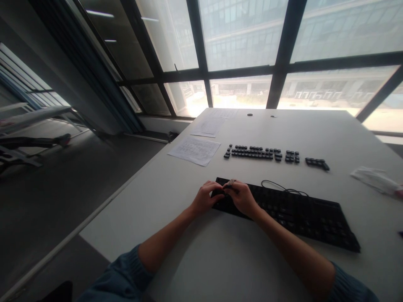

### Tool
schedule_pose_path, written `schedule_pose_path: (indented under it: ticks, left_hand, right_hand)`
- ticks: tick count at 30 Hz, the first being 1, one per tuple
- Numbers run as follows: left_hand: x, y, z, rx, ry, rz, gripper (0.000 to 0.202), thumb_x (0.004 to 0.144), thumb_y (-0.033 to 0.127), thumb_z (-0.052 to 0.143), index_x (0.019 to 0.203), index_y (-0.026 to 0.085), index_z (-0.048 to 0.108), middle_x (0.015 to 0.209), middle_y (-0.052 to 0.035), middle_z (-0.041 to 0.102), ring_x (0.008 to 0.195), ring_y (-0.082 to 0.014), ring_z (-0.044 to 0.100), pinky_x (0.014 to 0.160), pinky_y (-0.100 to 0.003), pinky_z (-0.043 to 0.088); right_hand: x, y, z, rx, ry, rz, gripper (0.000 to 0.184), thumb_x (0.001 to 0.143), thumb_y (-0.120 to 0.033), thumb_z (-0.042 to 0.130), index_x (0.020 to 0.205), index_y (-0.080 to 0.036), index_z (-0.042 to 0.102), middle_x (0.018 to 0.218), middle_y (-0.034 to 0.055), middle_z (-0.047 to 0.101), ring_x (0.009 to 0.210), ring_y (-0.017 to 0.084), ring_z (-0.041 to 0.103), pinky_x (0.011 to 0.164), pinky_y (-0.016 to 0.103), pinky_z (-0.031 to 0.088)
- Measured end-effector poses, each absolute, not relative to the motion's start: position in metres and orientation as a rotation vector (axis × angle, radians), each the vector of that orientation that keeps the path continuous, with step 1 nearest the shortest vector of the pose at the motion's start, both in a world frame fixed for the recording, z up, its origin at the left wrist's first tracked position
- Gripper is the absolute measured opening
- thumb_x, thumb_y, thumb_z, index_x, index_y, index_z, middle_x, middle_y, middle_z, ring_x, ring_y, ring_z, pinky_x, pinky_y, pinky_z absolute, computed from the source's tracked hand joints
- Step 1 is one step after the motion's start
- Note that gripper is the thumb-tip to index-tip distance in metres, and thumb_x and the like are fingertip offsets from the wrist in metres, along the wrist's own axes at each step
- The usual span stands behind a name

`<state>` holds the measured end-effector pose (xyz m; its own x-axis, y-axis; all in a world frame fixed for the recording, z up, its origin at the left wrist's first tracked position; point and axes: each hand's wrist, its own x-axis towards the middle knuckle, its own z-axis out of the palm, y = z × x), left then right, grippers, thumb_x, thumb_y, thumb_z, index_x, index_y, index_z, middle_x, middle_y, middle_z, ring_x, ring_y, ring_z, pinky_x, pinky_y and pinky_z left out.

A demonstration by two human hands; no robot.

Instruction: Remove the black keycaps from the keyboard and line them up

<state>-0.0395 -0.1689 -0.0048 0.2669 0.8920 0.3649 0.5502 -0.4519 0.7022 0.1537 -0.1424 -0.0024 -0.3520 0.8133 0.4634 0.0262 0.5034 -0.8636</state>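
Observation:
A long black keyboard [302,212] lies at a slant on the white table, with its cable [283,187] looped behind it. At its left end, my left hand [204,198] is bent around the corner, thumb and fingers gripping there. Close beside it, my right hand [243,198] curls over the keys, its fingertips pressed together near the left fingertips. What lies between the right fingertips is too dark and small to make out. Beyond the keyboard, loose black keycaps [252,154] lie in rows, with further groups of keycaps [292,157] to their right.
Sheets of paper [197,150] rest on the table [176,180] left of the keycaps. Crumpled white plastic or tissue [374,178] sits at the right. Large windows [242,37] stand behind the table, and its left edge drops to a dark floor [78,180].

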Motion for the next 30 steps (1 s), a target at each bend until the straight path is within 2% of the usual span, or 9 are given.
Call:
schedule_pose_path:
  ticks: [9, 14, 18, 20, 26, 28, 30]
  left_hand:
    - [-0.031, -0.175, -0.004, 2.081, 1.378, 1.088, 0.022, 0.079, 0.036, 0.076, 0.090, 0.020, 0.066, 0.090, -0.0048, 0.068, 0.090, -0.0207, 0.061, 0.082, -0.034, 0.050]
    - [-0.027, -0.177, -0.008, 2.057, 1.385, 1.148, 0.036, 0.083, 0.029, 0.072, 0.116, 0.022, 0.059, 0.096, -0.0037, 0.068, 0.088, -0.0179, 0.061, 0.083, -0.032, 0.050]
    - [-0.027, -0.177, -0.004, 2.183, 1.275, 1.149, 0.013, 0.092, 0.026, 0.061, 0.103, 0.022, 0.066, 0.105, -0.0068, 0.067, 0.101, -0.0198, 0.060, 0.092, -0.036, 0.049]
    - [-0.028, -0.176, 0.001, 2.174, 1.282, 1.208, 0.010, 0.091, 0.027, 0.063, 0.097, 0.021, 0.068, 0.108, -0.0077, 0.066, 0.104, -0.0210, 0.060, 0.093, -0.037, 0.049]
    - [-0.041, -0.131, 0.012, 2.156, 1.411, 1.343, 0.013, 0.085, 0.031, 0.071, 0.095, 0.022, 0.071, 0.094, -0.0038, 0.066, 0.076, -0.0145, 0.059, 0.068, -0.028, 0.049]
    - [-0.043, -0.099, 0.011, 2.208, 1.441, 1.301, 0.013, 0.083, 0.029, 0.074, 0.095, 0.023, 0.072, 0.093, -0.0029, 0.069, 0.075, -0.0154, 0.059, 0.067, -0.028, 0.048]
    - [-0.041, -0.064, 0.006, 2.283, 1.478, 1.252, 0.014, 0.081, 0.027, 0.076, 0.094, 0.023, 0.074, 0.092, -0.0024, 0.071, 0.077, -0.0170, 0.059, 0.072, -0.031, 0.049]
  right_hand:
    - [0.152, -0.147, -0.003, -0.761, -1.754, 0.933, 0.014, 0.090, -0.021, 0.060, 0.083, -0.020, 0.072, 0.083, 0.0050, 0.068, 0.078, 0.020, 0.063, 0.075, 0.031, 0.048]
    - [0.154, -0.144, -0.003, -0.861, -1.667, 0.907, 0.017, 0.091, -0.023, 0.059, 0.078, -0.019, 0.070, 0.076, 0.0031, 0.066, 0.071, 0.018, 0.060, 0.069, 0.029, 0.046]
    - [0.153, -0.141, -0.005, -0.908, -1.583, 0.936, 0.019, 0.090, -0.026, 0.060, 0.074, -0.018, 0.067, 0.070, 0.0024, 0.065, 0.068, 0.018, 0.058, 0.066, 0.028, 0.045]
    - [0.153, -0.139, -0.006, -0.921, -1.554, 0.959, 0.020, 0.090, -0.027, 0.059, 0.074, -0.018, 0.067, 0.070, 0.0026, 0.065, 0.068, 0.018, 0.058, 0.066, 0.028, 0.045]
    - [0.152, -0.135, -0.010, -0.941, -1.439, 1.067, 0.019, 0.088, -0.029, 0.059, 0.076, -0.016, 0.068, 0.068, 0.0027, 0.065, 0.066, 0.019, 0.059, 0.063, 0.027, 0.044]
    - [0.152, -0.135, -0.010, -0.929, -1.438, 1.074, 0.019, 0.088, -0.029, 0.060, 0.076, -0.017, 0.067, 0.069, 0.0024, 0.065, 0.066, 0.018, 0.059, 0.064, 0.027, 0.044]
    - [0.152, -0.135, -0.010, -0.919, -1.436, 1.071, 0.018, 0.088, -0.028, 0.059, 0.076, -0.017, 0.067, 0.069, 0.0022, 0.065, 0.067, 0.018, 0.059, 0.064, 0.027, 0.044]
